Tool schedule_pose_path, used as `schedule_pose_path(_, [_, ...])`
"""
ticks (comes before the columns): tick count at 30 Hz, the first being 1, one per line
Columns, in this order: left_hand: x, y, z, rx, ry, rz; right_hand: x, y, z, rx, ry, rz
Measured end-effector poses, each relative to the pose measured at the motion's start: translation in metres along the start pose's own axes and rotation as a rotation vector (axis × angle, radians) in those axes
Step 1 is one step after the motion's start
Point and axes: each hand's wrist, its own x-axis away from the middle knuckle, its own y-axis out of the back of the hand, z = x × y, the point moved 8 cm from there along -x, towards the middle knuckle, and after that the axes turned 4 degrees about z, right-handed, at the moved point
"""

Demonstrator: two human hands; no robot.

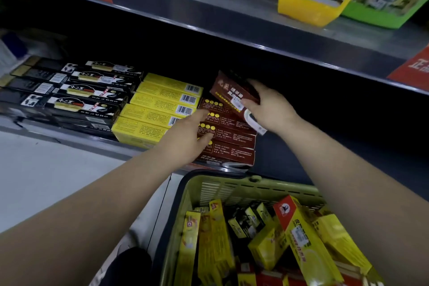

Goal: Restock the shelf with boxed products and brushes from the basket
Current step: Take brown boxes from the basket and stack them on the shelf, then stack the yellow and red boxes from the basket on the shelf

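The right hand (267,105) grips a dark red cardboard box (232,90), tilted above the row of matching red boxes (228,139) on the lower metal shelf (69,137), while the left hand (191,133) rests straight-fingered on that row, so a skewed release could knock stock into the green plastic basket (232,187) below.

Yellow tub (301,11) beside green tub (376,18)

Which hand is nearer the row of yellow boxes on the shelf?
Left. The left hand lies just beside the yellow boxes, fingers on the brown row next to them; the right hand is farther right, gripping a brown box.
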Motion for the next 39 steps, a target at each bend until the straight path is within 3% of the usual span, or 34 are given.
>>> schedule_pose_path(2, [-0.001, -0.006, 0.002, -0.156, -0.064, 0.029, -0.021, -0.003, -0.008, 0.313, 0.009, -0.026])
schedule_pose_path(4, [-0.002, -0.012, 0.007, -0.274, -0.086, 0.070, -0.040, -0.011, -0.016, 0.412, -0.017, -0.035])
schedule_pose_path(10, [-0.002, -0.015, 0.020, -0.409, -0.093, 0.071, -0.069, -0.077, -0.030, 0.255, -0.041, 0.284])
schedule_pose_path(15, [-0.004, -0.017, 0.019, -0.432, -0.086, 0.076, -0.065, -0.081, -0.029, 0.194, -0.030, 0.335])
schedule_pose_path(20, [0.005, -0.021, 0.011, -0.429, -0.069, 0.198, -0.001, -0.052, -0.008, 0.057, 0.086, 0.264])
schedule_pose_path(23, [0.022, -0.017, -0.014, -0.331, -0.108, 0.275, 0.067, -0.027, -0.010, -0.007, 0.111, 0.315])
schedule_pose_path(26, [0.043, -0.009, -0.057, -0.387, -0.180, 0.332, 0.139, -0.001, -0.024, 0.062, 0.107, 0.411])
schedule_pose_path(29, [0.071, -0.003, -0.107, -0.501, -0.269, 0.389, 0.197, 0.016, -0.044, 0.122, 0.049, 0.520])
schedule_pose_path(34, [0.125, -0.012, -0.170, -0.669, -0.359, 0.551, 0.247, 0.019, -0.076, 0.158, -0.078, 0.543])
schedule_pose_path(39, [0.163, -0.027, -0.194, -0.527, -0.303, 0.516, 0.272, -0.018, -0.102, 0.246, -0.280, 0.589])
